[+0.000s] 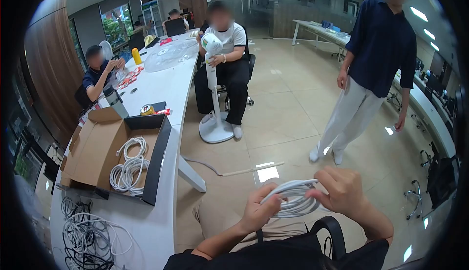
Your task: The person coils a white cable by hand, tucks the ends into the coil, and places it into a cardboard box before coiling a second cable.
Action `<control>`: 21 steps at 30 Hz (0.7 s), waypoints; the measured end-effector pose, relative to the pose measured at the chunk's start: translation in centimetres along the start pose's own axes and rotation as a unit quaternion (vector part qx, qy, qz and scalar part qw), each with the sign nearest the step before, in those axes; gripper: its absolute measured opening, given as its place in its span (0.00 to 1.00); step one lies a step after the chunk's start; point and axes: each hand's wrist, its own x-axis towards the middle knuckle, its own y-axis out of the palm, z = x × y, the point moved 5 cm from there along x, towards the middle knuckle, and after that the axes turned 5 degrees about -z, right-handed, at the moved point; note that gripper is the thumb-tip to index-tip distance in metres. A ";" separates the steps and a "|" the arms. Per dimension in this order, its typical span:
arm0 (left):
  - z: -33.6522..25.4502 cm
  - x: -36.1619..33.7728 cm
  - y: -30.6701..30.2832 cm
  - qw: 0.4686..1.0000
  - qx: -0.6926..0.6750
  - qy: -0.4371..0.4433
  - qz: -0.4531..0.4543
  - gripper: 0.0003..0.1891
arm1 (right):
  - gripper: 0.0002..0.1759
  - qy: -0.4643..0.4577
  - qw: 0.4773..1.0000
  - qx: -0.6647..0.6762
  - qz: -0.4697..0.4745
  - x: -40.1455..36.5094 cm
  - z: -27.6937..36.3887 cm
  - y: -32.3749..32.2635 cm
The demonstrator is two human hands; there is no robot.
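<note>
A coiled white cable [294, 202] is held above my lap between both hands. My left hand [264, 206] grips the coil's left side, thumb pressed on the loops. On the right, my right hand [339, 188] is closed around the coil and a strand at its top. To the left on the white table [154, 231] stands an open cardboard box [90, 148] with dark outer sides. Coiled white cables [131, 170] lie inside it. Nearer to me, a tangle of black and white cables [85, 236] rests on the table.
A seated person holds a white standing fan [211, 74] ahead. Another person [381, 50] stands at right. A thermos [114, 99], a can [146, 109] and a fan grille [166, 57] are on the table. A cable strip [251, 169] lies on the floor.
</note>
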 end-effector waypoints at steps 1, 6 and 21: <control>-0.3 0.2 -0.1 0.999 -0.046 0.014 -0.008 0.12 | 0.16 0.015 1.000 -0.012 -0.004 -0.3 -0.2 -0.2; -0.6 1.0 -0.6 0.975 -0.199 0.072 -0.069 0.16 | 0.12 0.121 0.987 0.109 -0.009 -1.7 -0.4 -0.3; 3.2 0.7 5.5 0.967 -0.222 0.107 -0.072 0.18 | 0.28 0.319 0.909 0.155 -0.220 -9.8 0.1 0.4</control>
